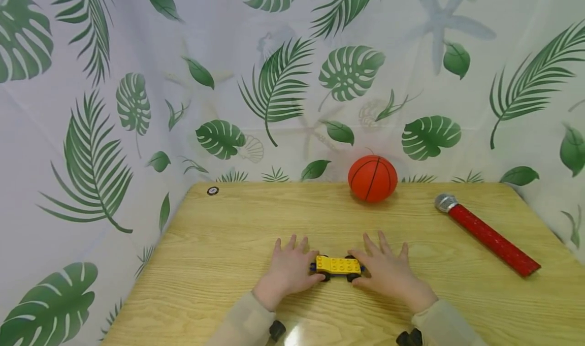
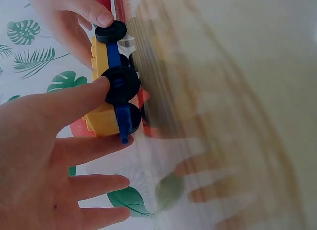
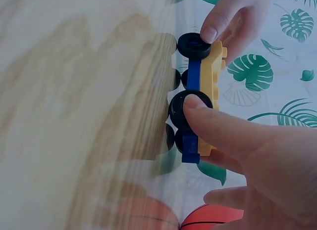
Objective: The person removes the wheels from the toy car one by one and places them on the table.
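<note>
A small toy car (image 1: 339,265) with a studded yellow block top, blue base and black wheels sits on the wooden table, side-on to me. My left hand (image 1: 292,268) pinches its left end, thumb on the near wheel and index finger on the far side. At the other end my right hand (image 1: 390,270) pinches in the same way. In the left wrist view the thumb presses a black wheel (image 2: 119,85) and the other fingers are spread. The right wrist view shows the right thumb on another wheel (image 3: 184,114); part of the right index finger is hidden behind the car.
An orange-red toy basketball (image 1: 372,178) rests near the table's back edge. To the right lies a red toy microphone (image 1: 491,238) with a silver head. A small round disc (image 1: 213,190) lies at the back left. A leaf-patterned cloth (image 1: 292,26) hangs behind the table (image 1: 219,234).
</note>
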Tool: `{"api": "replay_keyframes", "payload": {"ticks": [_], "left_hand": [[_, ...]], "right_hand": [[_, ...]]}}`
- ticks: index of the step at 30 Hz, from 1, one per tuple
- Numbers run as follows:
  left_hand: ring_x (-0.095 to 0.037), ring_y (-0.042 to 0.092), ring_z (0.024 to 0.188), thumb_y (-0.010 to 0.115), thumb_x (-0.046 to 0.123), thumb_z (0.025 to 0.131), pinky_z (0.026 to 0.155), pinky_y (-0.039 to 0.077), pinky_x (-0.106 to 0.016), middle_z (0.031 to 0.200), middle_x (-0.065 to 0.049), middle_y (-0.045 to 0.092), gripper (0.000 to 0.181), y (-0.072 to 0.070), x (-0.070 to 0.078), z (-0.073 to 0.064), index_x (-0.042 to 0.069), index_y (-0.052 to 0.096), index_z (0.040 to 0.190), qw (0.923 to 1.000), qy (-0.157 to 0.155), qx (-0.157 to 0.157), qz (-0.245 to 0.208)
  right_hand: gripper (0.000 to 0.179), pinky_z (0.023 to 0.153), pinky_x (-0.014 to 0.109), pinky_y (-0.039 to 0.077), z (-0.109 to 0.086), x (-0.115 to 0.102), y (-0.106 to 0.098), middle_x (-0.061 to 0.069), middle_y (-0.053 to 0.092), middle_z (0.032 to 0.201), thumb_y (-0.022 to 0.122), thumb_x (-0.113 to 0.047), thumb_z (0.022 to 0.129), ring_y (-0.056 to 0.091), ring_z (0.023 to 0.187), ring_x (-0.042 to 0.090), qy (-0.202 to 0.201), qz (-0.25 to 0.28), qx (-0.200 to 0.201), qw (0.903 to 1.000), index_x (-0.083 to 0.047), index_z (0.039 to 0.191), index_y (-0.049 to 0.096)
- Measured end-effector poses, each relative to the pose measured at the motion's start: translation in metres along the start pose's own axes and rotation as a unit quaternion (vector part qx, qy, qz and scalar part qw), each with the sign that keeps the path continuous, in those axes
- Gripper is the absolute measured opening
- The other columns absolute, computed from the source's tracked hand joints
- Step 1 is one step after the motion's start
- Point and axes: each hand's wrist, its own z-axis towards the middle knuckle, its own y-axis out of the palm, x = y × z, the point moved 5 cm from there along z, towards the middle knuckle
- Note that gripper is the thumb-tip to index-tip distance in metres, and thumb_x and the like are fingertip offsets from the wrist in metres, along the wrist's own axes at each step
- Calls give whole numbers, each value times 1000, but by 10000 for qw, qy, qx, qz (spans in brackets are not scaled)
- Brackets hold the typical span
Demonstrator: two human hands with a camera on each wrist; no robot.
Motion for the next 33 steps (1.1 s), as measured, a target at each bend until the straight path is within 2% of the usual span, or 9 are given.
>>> {"api": "replay_keyframes", "payload": {"ticks": [8, 15, 20, 27, 33], "left_hand": [[-31, 40, 143, 54, 67, 90, 113, 33, -61, 154, -3, 45, 59, -4, -1, -1, 32, 57, 138, 9996, 117, 197, -147], [-32, 41, 142, 56, 64, 91, 113, 33, -62, 153, -4, 46, 58, -27, -6, 6, 30, 56, 138, 9943, 269, 896, -516], [-31, 42, 142, 57, 62, 92, 113, 34, -61, 153, -3, 47, 59, -41, -11, 2, 29, 54, 141, 9898, 270, 1204, -709], [-33, 45, 139, 60, 55, 93, 111, 35, -62, 150, -4, 50, 57, -56, -16, -7, 27, 53, 142, 9768, 367, 1675, -1281], [-34, 44, 140, 63, 50, 93, 112, 31, -65, 149, -4, 51, 58, -66, -21, -14, 24, 52, 144, 9603, 550, 1887, -1980]], "right_hand": [[64, 94, 90, 11, 2, 0, -1, 20, 32, 158, 75, -53, 80, 16, 146, 54, -66, 153, 132, 9998, -24, 136, 59], [64, 95, 88, 18, 4, 9, -27, 14, 39, 156, 77, -46, 80, 24, 143, 53, -200, 57, 952, 9952, -23, 136, 59], [63, 97, 87, 16, 1, 5, -43, 10, 43, 155, 76, -39, 84, 26, 143, 53, -287, 402, 1126, 9924, -21, 141, 56], [67, 101, 84, 17, -4, 1, -55, 12, 49, 150, 77, -31, 84, 28, 143, 51, -273, 1075, 1390, 9841, -18, 145, 51], [69, 104, 81, 16, -9, -2, -63, 17, 51, 147, 77, -27, 84, 26, 144, 51, -332, 1662, 1525, 9736, -15, 146, 49]]}}
